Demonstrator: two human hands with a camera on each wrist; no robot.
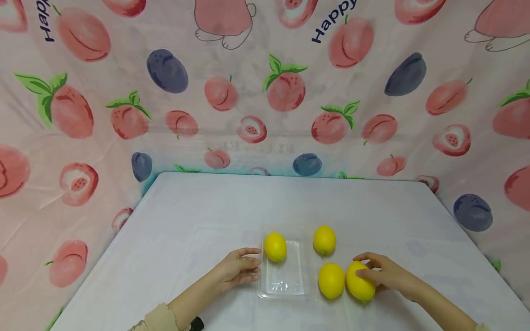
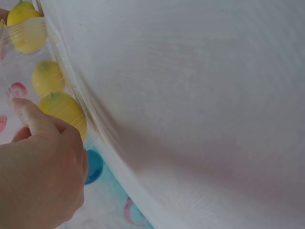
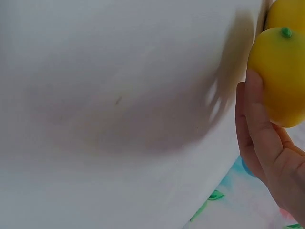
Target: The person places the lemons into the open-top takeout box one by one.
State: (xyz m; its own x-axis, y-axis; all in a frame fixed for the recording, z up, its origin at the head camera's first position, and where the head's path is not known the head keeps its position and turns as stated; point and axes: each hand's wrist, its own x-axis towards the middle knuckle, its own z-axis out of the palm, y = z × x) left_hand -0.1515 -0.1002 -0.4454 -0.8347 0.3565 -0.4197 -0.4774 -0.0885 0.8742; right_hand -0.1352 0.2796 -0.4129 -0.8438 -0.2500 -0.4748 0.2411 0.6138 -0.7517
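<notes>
A clear plastic container (image 1: 287, 294) sits on the white table with one yellow lemon (image 1: 275, 247) in its far left part. My left hand (image 1: 238, 269) is at the container's left side, its extended fingertips touching the wall; in the left wrist view, lemons show through the clear plastic beyond this hand (image 2: 45, 167). To the right of the container, my right hand (image 1: 387, 273) grips a lemon (image 1: 359, 285) between thumb and fingers. The right wrist view shows that lemon (image 3: 281, 71) up close, with a green tip and fingers along its side.
Two more lemons lie right of the container, one farther back (image 1: 325, 240) and one (image 1: 331, 280) close beside the gripped lemon. A fruit-patterned cloth (image 1: 256, 96) hangs behind the table (image 1: 232, 197). A small black object (image 1: 197, 323) shows by the left sleeve.
</notes>
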